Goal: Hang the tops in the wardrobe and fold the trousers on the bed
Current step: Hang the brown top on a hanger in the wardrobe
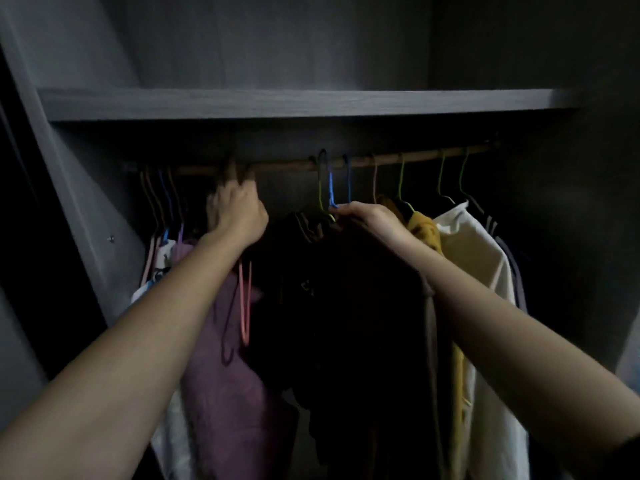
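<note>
Dim view into an open grey wardrobe (86,209), looking up at a wooden rod (415,159) that runs under a shelf (294,103). Two bare arms reach in from below.

The right hand (367,216) pinches the neck of a blue hanger (331,192) between fingertips and thumb. The hanger's hook is over the rod, near the middle. From it hangs a dark top (346,289), almost black in the poor light, with a striped collar edge just showing and its body falling straight down in the centre of the wardrobe.

The left hand (239,213) is raised to the rod further left, its fingers (232,174) up against the wood. An empty pink hanger (245,306) dangles upside down from under this hand, held in its grip, with a darker one beside it.

Left of the dark top hangs a purple top (221,393). To its right hang a mustard top (424,233) and a cream top (474,258), each on a thin wire hanger.
</note>
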Demonstrator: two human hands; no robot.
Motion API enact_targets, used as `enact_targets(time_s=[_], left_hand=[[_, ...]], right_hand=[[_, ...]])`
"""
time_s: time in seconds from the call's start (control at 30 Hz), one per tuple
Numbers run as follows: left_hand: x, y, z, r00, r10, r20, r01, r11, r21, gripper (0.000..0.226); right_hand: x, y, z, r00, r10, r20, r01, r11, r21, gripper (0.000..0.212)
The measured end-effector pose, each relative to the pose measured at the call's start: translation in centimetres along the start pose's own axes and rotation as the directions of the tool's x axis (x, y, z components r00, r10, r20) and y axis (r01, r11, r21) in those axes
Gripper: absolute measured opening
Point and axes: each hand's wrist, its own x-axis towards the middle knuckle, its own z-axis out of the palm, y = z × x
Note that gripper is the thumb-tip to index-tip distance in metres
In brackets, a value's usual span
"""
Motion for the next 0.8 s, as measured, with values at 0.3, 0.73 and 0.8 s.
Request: enact_targets(time_s=[0.3, 0.73, 0.8], left_hand=[[3.4, -4.3, 2.9, 0.999, 0.046, 0.000, -0.046, 0.991, 0.127, 0.095], [2.0, -3.7, 0.5, 0.996, 0.017, 0.086, -0.016, 1.000, -0.014, 0.068], [-0.5, -2.1, 0.1, 0.999, 0.000, -0.039, -0.002, 0.999, -0.045, 0.053]], right_hand=[[9.6, 1.7, 6.1, 0.994, 0.074, 0.077, -0.085, 0.985, 0.149, 0.024], [5.3, 5.5, 6.2, 0.981, -0.194, -0.031, 0.180, 0.951, -0.251, 0.032], [2.3, 5.6, 4.4, 0.939, -0.328, -0.102, 0.279, 0.902, -0.330, 0.029]])
